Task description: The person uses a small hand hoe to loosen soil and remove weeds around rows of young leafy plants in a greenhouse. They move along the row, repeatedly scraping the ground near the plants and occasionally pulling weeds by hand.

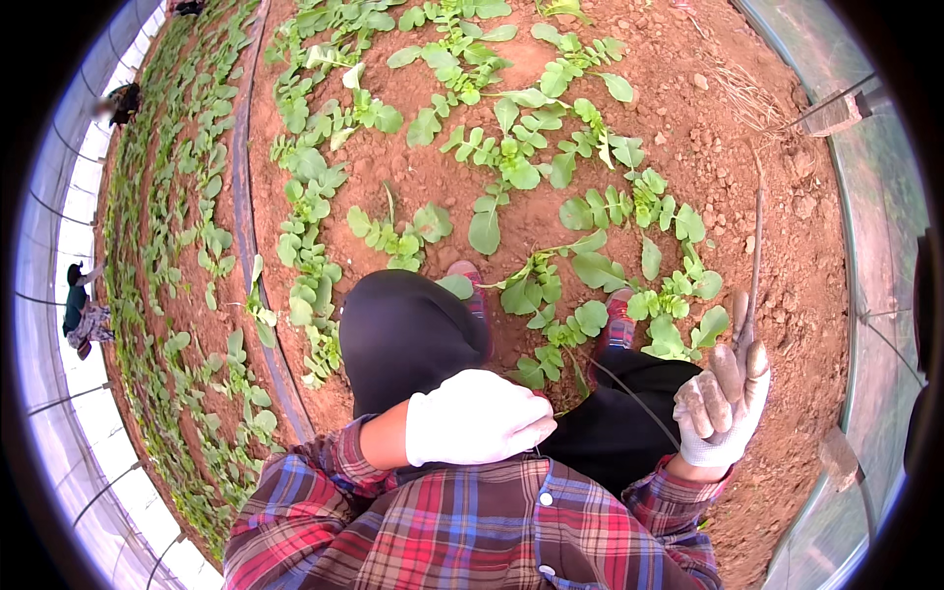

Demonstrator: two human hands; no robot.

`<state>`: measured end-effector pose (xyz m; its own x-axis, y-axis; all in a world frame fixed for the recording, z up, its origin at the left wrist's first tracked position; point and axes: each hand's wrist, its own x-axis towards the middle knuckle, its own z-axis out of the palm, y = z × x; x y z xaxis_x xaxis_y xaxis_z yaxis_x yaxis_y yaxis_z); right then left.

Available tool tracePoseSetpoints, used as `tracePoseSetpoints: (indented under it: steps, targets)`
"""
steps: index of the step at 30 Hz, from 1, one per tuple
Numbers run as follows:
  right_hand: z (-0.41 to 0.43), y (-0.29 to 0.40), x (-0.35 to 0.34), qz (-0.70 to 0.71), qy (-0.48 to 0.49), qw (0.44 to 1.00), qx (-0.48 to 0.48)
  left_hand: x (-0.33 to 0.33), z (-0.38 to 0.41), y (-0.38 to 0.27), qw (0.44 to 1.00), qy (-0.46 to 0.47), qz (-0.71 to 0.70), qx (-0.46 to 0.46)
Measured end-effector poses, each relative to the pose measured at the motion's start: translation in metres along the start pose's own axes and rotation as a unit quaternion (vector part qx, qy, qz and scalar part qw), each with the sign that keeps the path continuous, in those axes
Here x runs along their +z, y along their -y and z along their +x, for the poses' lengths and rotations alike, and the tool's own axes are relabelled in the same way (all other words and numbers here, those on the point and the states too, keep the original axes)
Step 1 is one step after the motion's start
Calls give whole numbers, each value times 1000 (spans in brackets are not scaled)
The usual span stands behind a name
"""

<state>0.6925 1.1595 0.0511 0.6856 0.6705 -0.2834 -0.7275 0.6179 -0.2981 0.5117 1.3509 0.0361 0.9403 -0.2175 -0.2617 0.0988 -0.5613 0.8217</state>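
Observation:
My left hand, in a white knit glove, is held before my waist with its fingers curled together. A bit of something red shows beside its fingertips; whether it is gripped is hidden. My right hand, in a soil-stained white glove, is raised at the right with its fingers closed around a thin brown stick. The stick points away from me over bare soil. A thin dark strand runs from near this hand toward the plants. Leafy green seedlings with lobed leaves grow between and beyond my shoes.
A dark strip, perhaps an irrigation hose, runs along the soil at left. Beyond it stand dense rows of plants. Clear plastic greenhouse sheeting borders the right side. Several people are at the far left, one a person bending.

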Motion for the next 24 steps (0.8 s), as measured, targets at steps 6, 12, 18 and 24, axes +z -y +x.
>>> tracePoseSetpoints:
  steps: [6, 12, 18, 24]
  targets:
    - [8, -26, -3, -104, -42, 993, 29, 10, 11, -71, 978, -1, 53, 202]
    - [25, -92, -22, -364, -114, 916, 126, 27, 41, -46, 969, -68, 33, 235]
    - [75, -207, -123, -655, -24, 733, 182, 20, 49, -42, 880, -315, -21, 356]
    - [160, -279, -155, -774, 80, 597, 198, 9, 37, -33, 892, -345, -2, 293]
